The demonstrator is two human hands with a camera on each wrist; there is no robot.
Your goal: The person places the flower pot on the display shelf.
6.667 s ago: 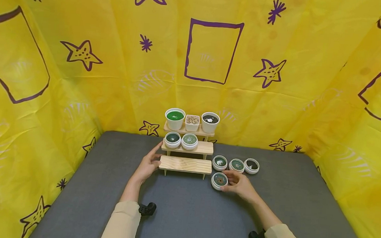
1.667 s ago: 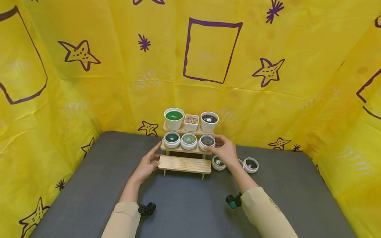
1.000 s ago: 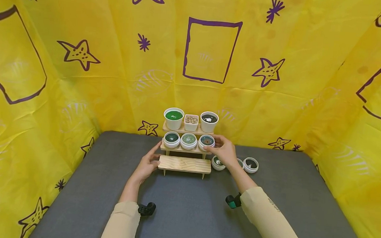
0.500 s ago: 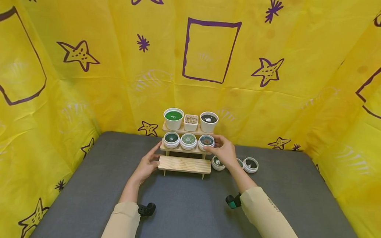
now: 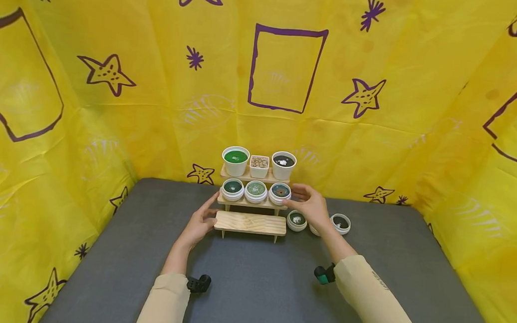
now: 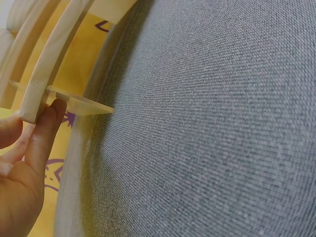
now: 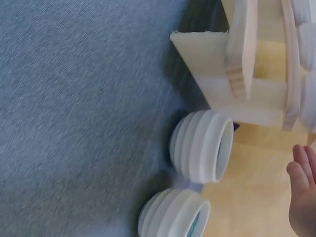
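A three-step wooden display stand [image 5: 250,223] stands near the back of the table. My left hand [image 5: 197,227] is at its left end; in the left wrist view, thumb and fingers straddle the end of the lowest shelf [image 6: 52,54]. On the middle shelf sit three ribbed white jars, the rightmost a blue-green jar with a brown centre [image 5: 279,195]. My right hand [image 5: 313,208] is just right of this jar, fingers and thumb spread apart and holding nothing. In the right wrist view, the fingertips [image 7: 297,173] show at the right edge.
The top shelf carries a green-filled cup [image 5: 236,162], a small square cup of beige bits [image 5: 259,167] and a dark-filled cup [image 5: 283,167]. Right of the stand, three more jars stand on the grey table [image 5: 249,296], one mostly behind my right hand. A yellow patterned cloth [image 5: 287,68] surrounds the table.
The blue-green jar went from the table to the right end of the middle shelf. My right hand has just let go and drawn slightly right. My left hand has stayed put.
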